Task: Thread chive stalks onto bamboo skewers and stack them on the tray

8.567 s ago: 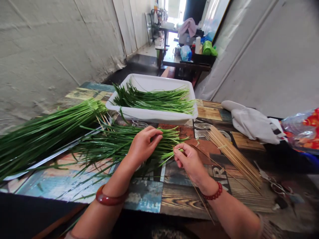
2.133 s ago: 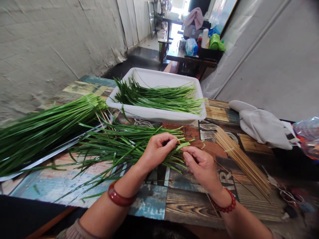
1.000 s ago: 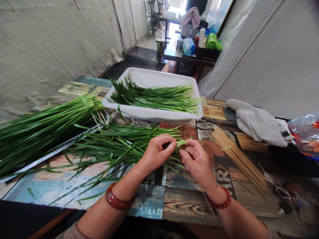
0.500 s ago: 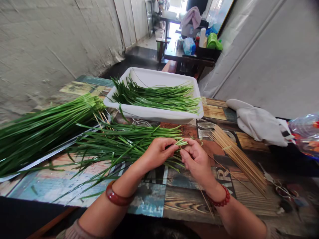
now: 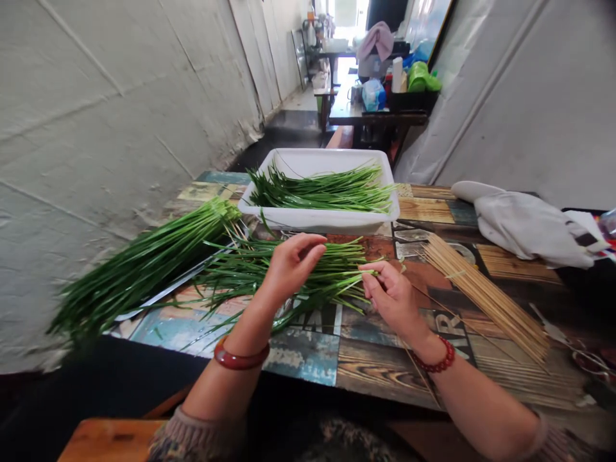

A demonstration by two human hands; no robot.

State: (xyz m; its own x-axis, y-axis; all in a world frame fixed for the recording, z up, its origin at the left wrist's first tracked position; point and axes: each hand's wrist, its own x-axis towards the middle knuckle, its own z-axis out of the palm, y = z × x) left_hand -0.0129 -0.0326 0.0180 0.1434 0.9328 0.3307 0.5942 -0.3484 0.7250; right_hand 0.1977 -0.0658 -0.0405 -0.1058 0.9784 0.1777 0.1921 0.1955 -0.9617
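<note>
Green garlic chives (image 5: 269, 282) lie in a loose pile on the table in front of me, their pale cut ends toward the right. My right hand (image 5: 395, 300) pinches the pale ends of a few chives at the right side of this pile. Above the pile's middle, my left hand (image 5: 296, 264) is open, thumb and fingers apart and holding nothing. A thin wooden skewer (image 5: 423, 378) sticks out below my right wrist; whether my right fingers touch it I cannot tell. To the right lies a bundle of wooden skewers (image 5: 486, 295).
Behind the pile stands a white plastic tub (image 5: 317, 217) with more chives in it. A thick chive bundle (image 5: 149, 263) rests on a metal tray (image 5: 168, 292) at the left. Scissors (image 5: 572, 346) and a grey-white cloth (image 5: 529, 221) are on the right. Walls flank both sides.
My left hand has let go of the chive ends and moved left and up, its fingers opening. The right hand keeps its pinch. The view has shifted, showing a wooden stool at lower left.
</note>
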